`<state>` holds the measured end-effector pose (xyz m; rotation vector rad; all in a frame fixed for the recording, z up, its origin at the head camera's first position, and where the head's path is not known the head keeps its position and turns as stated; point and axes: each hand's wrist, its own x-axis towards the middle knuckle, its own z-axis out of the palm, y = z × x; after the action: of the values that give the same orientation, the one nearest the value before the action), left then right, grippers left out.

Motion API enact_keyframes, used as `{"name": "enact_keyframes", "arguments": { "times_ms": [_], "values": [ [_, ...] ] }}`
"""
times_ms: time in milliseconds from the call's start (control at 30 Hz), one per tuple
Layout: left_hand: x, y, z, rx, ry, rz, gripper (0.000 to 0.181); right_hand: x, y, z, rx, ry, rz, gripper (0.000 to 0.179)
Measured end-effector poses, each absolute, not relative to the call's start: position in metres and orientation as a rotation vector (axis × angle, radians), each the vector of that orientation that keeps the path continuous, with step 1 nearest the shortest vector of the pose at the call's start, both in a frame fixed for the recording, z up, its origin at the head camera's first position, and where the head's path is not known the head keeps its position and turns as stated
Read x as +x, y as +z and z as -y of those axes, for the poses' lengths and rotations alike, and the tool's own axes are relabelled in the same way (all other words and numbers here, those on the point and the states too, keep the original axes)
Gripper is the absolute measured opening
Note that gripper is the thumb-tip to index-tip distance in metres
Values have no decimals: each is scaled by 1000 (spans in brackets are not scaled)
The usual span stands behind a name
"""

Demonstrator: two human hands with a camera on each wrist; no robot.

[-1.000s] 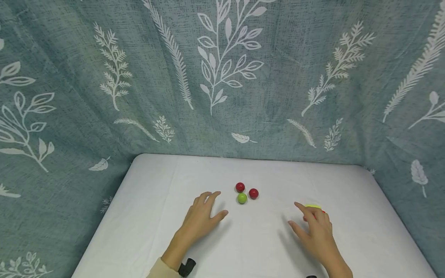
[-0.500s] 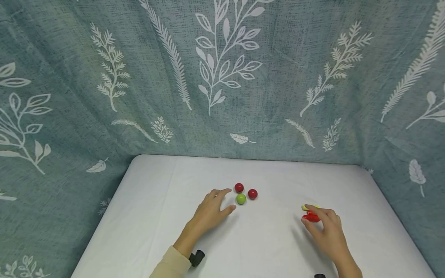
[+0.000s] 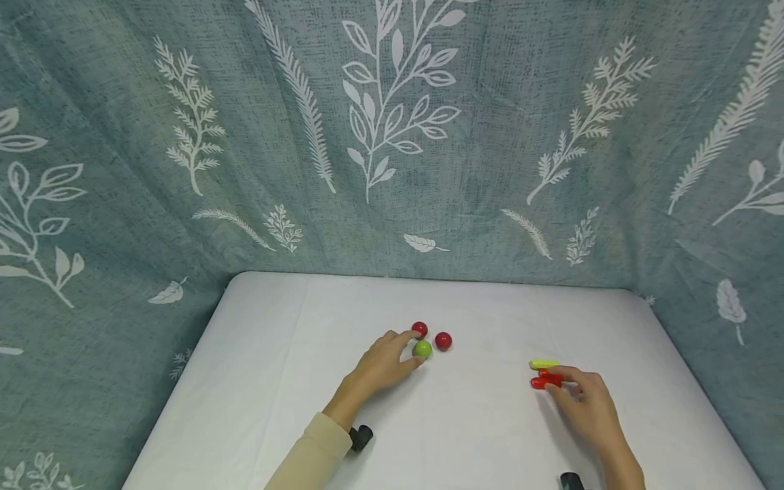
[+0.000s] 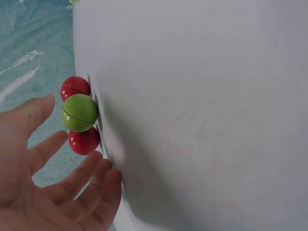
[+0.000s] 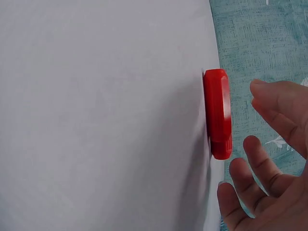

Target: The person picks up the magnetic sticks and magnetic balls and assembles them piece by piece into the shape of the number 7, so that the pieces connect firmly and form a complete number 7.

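Observation:
My left hand (image 3: 378, 366) reaches over a glossy green ball (image 3: 422, 350), thumb and index finger spread on either side of it. Two red balls, a far one (image 3: 419, 328) and a right-hand one (image 3: 444, 341), lie close by. The left wrist view shows a seam round the green ball (image 4: 79, 113), with bent, parted fingers short of it. My right hand (image 3: 589, 407) hovers at two short red plastic sticks (image 3: 539, 384), partly covering them. In the right wrist view, a gap separates its thumb and fingertips from the nearer red stick (image 5: 218, 113).
A yellow-green stick (image 3: 542, 364) lies just behind the red ones. Everything rests on a white-covered table (image 3: 478, 435), with a leaf-patterned curtain (image 3: 392, 224) hanging along its back and sides. Black wrist devices (image 3: 361, 437) show beside the forearms.
The left hand has moved right, to the green ball. The right hand has shifted right and back towards the person, uncovering the sticks, its thumb and index finger closer together.

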<state>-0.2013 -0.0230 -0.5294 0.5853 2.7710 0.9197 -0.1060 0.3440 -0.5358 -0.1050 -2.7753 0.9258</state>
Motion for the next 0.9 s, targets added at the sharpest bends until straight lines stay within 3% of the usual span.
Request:
{"name": "enact_keyframes", "arguments": {
  "times_ms": [600,900],
  "values": [
    [-212,-537,18,641,794,-2769,50,-112,-551,-354,-60,856,2822,29],
    [-213,-543,17,630,787,-2792,47,-112,-552,-351,-221,825,2934,33]
  ]
}}
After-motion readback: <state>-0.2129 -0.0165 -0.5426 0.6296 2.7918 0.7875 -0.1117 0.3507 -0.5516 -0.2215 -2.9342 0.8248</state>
